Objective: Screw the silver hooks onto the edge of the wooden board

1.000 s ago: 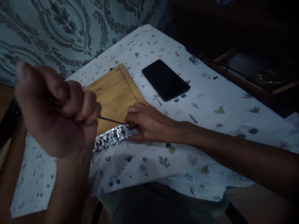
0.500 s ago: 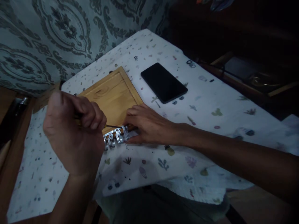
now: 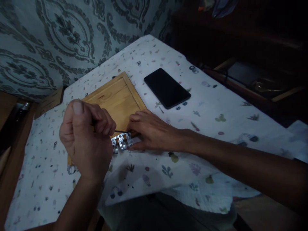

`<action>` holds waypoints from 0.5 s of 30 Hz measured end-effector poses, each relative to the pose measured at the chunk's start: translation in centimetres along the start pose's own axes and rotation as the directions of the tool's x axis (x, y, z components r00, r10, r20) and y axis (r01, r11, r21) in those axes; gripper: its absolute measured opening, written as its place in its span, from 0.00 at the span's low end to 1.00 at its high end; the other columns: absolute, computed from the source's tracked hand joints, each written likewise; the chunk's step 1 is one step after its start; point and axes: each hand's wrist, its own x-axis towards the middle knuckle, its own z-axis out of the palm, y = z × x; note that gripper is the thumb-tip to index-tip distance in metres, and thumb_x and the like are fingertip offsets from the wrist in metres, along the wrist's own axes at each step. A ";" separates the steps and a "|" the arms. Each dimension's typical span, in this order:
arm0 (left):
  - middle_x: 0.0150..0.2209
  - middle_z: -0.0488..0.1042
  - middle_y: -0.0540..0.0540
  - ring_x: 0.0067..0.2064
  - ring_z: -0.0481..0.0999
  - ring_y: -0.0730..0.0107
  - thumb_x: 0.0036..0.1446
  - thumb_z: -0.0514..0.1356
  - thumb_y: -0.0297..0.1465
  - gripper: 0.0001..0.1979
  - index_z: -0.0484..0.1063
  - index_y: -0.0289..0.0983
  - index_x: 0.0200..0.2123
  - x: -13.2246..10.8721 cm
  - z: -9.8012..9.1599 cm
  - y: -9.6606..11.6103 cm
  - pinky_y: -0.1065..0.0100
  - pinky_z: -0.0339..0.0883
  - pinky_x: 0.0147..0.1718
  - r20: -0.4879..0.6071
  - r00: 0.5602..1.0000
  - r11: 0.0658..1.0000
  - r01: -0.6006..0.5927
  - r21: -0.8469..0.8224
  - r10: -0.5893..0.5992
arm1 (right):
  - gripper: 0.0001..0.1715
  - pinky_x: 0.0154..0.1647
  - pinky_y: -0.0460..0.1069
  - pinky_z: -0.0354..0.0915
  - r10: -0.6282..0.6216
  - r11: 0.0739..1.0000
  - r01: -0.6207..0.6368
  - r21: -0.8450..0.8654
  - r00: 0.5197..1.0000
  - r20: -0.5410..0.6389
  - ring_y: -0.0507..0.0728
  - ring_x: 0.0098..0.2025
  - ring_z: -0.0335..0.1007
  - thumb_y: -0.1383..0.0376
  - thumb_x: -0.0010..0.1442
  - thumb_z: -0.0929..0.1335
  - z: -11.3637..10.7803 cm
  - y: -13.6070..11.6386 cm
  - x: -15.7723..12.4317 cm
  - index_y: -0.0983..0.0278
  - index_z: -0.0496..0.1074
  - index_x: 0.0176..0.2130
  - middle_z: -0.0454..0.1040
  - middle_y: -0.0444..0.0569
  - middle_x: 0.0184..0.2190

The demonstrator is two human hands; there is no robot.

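Observation:
My left hand (image 3: pixel 88 136) is closed in a fist around a screwdriver, its handle mostly hidden in the palm. The thin dark shaft (image 3: pixel 121 131) points right, its tip at the end of a silver metal hook strip (image 3: pixel 121 140). That strip, with several curved hooks, lies along the near edge of a framed wooden board (image 3: pixel 115 104). My right hand (image 3: pixel 154 131) grips the board's near right corner beside the tip, fingers on the wood and thumb by the last hook. The strip's middle is hidden behind my left hand.
A black phone or tablet (image 3: pixel 167 88) lies beyond my right hand on the patterned white tablecloth (image 3: pixel 166 195). Cardboard (image 3: pixel 49 102) leans at the left by the patterned wall covering (image 3: pixel 64 35). Dark furniture (image 3: pixel 235 41) stands at the right.
My left fist has moved right and turned, the screwdriver tip staying at the strip's end. The strip's far left hooks now show. My right hand keeps its place on the board.

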 end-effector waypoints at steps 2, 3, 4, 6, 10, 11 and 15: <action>0.19 0.50 0.52 0.19 0.51 0.75 0.64 0.54 0.24 0.17 0.64 0.39 0.21 0.1 0.0 -0.1 0.66 0.44 0.18 0.008 1.000 1.000 -0.011 -0.007 0.011 | 0.22 0.47 0.55 0.57 -0.003 1.000 0.003 0.002 1.000 0.001 0.59 0.42 0.64 0.53 0.56 0.77 0.0 0.0 0.0 0.68 0.77 0.41 0.71 0.51 0.38; 0.19 0.51 0.52 0.19 0.51 0.75 0.63 0.54 0.23 0.17 0.64 0.39 0.21 0.1 0.0 -0.1 0.67 0.45 0.18 0.015 1.000 1.000 -0.014 -0.007 0.014 | 0.23 0.47 0.55 0.57 -0.006 1.000 0.006 0.003 1.000 -0.002 0.60 0.42 0.64 0.53 0.56 0.77 0.0 0.1 -0.1 0.68 0.76 0.41 0.71 0.51 0.38; 0.19 0.51 0.52 0.20 0.51 0.75 0.63 0.55 0.23 0.17 0.64 0.39 0.21 0.1 0.0 -0.1 0.67 0.45 0.18 0.023 1.000 1.000 -0.020 -0.004 0.020 | 0.23 0.47 0.55 0.57 -0.011 1.000 0.011 0.006 1.000 -0.004 0.60 0.42 0.64 0.52 0.56 0.77 0.0 0.1 -0.1 0.68 0.76 0.41 0.71 0.51 0.38; 0.20 0.52 0.52 0.20 0.52 0.75 0.63 0.57 0.23 0.17 0.65 0.39 0.21 0.1 0.0 -0.2 0.68 0.47 0.18 0.046 0.998 0.999 -0.046 0.001 0.046 | 0.23 0.47 0.54 0.58 -0.013 1.000 0.013 0.006 1.000 -0.008 0.60 0.43 0.64 0.53 0.56 0.77 0.1 0.1 -0.2 0.68 0.76 0.41 0.71 0.51 0.38; 0.20 0.55 0.51 0.20 0.54 0.75 0.68 0.58 0.29 0.19 0.66 0.38 0.21 0.0 0.2 -0.5 0.67 0.50 0.17 0.096 0.986 0.991 -0.135 0.016 0.133 | 0.22 0.47 0.54 0.58 -0.011 1.000 0.011 0.001 1.000 -0.012 0.60 0.43 0.65 0.53 0.57 0.76 0.2 0.1 -0.1 0.68 0.76 0.42 0.71 0.51 0.39; 0.20 0.55 0.51 0.20 0.54 0.75 0.68 0.58 0.31 0.20 0.66 0.38 0.21 -0.1 0.2 -0.6 0.67 0.50 0.17 0.107 0.984 0.989 -0.145 0.015 0.142 | 0.23 0.47 0.54 0.58 -0.013 1.000 0.013 0.001 1.000 -0.017 0.60 0.42 0.65 0.52 0.57 0.76 0.2 0.1 -0.1 0.68 0.77 0.42 0.71 0.51 0.38; 0.21 0.58 0.52 0.20 0.55 0.76 0.66 0.63 0.35 0.19 0.65 0.38 0.22 -0.1 0.2 -0.9 0.68 0.51 0.17 0.136 0.981 0.990 -0.143 0.017 0.139 | 0.24 0.46 0.55 0.58 -0.011 1.000 0.011 -0.009 1.000 -0.026 0.60 0.41 0.65 0.51 0.57 0.76 0.3 0.1 0.0 0.69 0.77 0.41 0.71 0.51 0.37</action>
